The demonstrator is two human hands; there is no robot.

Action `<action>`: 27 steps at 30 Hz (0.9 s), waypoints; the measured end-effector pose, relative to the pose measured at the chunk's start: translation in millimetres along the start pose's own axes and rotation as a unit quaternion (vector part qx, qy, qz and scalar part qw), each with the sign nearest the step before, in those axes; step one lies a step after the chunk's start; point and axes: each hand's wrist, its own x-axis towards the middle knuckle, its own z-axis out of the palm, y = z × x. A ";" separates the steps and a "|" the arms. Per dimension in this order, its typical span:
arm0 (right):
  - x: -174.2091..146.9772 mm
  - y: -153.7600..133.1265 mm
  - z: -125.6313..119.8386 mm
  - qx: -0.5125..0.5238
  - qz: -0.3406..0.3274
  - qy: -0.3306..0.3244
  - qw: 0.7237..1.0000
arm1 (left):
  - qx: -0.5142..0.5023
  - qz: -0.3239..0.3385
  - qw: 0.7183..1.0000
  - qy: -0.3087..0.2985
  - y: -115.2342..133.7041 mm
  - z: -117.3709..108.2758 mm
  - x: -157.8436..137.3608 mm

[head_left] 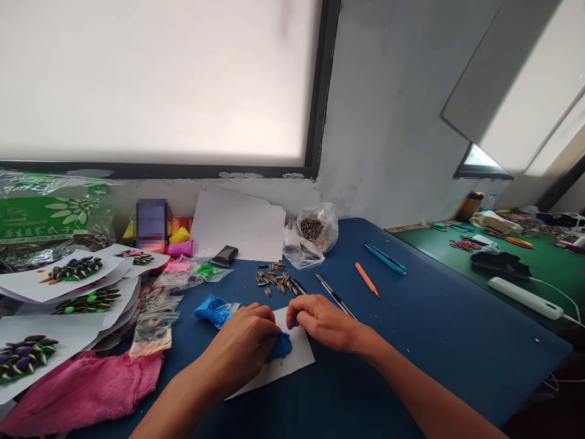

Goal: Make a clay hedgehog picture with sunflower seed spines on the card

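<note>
A flattened patch of blue modelling clay [281, 347] lies on a white paper sheet [296, 364] at the table's front middle. My left hand [247, 338] is curled over the clay's left side, its thumb and fingers closed against it and partly hidden. Just above the paper's right side, my right hand [320, 320] is closed in a pinch; whatever its fingertips hold does not show. Close behind the hands are loose sunflower seeds [275, 279], a bag of blue clay [214, 310] and a utility knife [335, 296]. A dark pen [298, 286] is partly covered by my right hand.
An orange pen [367, 280] and blue tweezers [384, 258] lie to the right. Behind stand a seed bag [320, 228] and stacked white paper [237, 225]. Seed-decorated sheets [86, 299], clay packets [158, 320] and a pink cloth [91, 390] crowd the left.
</note>
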 end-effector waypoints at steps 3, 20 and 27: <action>0.1 0.7 -1.5 0.029 0.014 0.010 0.999 | 0.004 -0.012 1.000 -0.003 -0.5 -0.4 0.7; -0.1 2.3 1.5 0.048 0.037 0.056 0.997 | -0.136 -0.043 0.983 0.116 -20.6 -1.4 1.2; -3.9 0.0 9.1 -0.064 0.015 0.048 0.997 | -0.074 -0.043 0.990 0.111 -34.8 5.0 -0.5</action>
